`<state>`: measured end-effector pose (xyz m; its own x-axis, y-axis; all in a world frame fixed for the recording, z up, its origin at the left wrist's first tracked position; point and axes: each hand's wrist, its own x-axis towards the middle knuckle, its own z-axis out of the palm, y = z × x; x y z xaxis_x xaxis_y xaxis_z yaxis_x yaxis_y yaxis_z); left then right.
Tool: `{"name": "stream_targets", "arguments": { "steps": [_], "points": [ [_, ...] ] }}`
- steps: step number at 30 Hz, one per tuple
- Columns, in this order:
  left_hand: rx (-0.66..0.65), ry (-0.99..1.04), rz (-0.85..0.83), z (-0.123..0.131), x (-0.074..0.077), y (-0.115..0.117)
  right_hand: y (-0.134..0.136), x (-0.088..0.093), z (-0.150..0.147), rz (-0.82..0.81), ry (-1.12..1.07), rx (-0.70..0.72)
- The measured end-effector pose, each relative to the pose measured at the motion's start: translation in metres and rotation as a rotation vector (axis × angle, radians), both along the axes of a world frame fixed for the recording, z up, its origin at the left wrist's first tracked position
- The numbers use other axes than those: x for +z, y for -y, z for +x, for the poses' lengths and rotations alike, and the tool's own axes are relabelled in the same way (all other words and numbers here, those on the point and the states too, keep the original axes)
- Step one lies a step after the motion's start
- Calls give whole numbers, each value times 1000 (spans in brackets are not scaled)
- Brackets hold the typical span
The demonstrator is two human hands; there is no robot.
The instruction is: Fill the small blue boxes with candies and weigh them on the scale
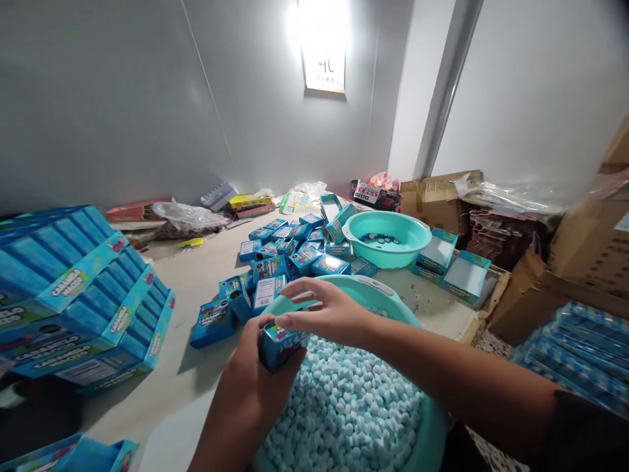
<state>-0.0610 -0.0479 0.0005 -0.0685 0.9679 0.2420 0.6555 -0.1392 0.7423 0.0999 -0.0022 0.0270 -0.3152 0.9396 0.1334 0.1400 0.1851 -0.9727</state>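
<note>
Holding: the left hand [246,380] has a small blue box [281,342], with its fingers on one side and its thumb on the other, clamped tight.
Box spot: it is up over the left edge of the front tub [435,419], a bit tilted.
Other hand: the right hand [329,313] reaches across from the right, over the top of the box. Its fingers are bent and a bit apart, and its thumb is by the top edge of the box. I cannot tell if it pinches any part.
Sweets: lots of little pale blue and white sweets [354,393] fill the front tub, right under the hands.
Box pile: many more blue boxes [295,242] lie in a messy heap on the table [196,269], just past the front tub. Some stand and some lie flat.
Back tub: another green-blue tub [393,252] sits behind the front one, with small dark bits [378,238] in the bottom.
Left side: a big stack of trays [93,295] is packed with blue boxes.
Right side: trays with white insides [464,275] sit beside the back tub. Shiny blue packs [580,347] are piled lower down.
Wall: a paper sign [324,72] hangs there, very bright at its top.
</note>
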Motion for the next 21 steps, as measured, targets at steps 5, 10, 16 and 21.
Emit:
{"name": "stream_targets", "arguments": {
  "steps": [5, 10, 16, 21],
  "points": [
    [-2, 129, 36, -3, -1, -1, -17, -3, 14, -46, 6, -22],
    [-22, 182, 40, -6, -3, -2, -32, -8, 23, -101, 8, -20],
    [-64, 249, 9, -6, -5, -3, -26, -8, 18, -34, -17, 61],
    [-68, 248, 18, -6, -4, -1, -17, -6, 18, 167, 222, 43]
  ]
}}
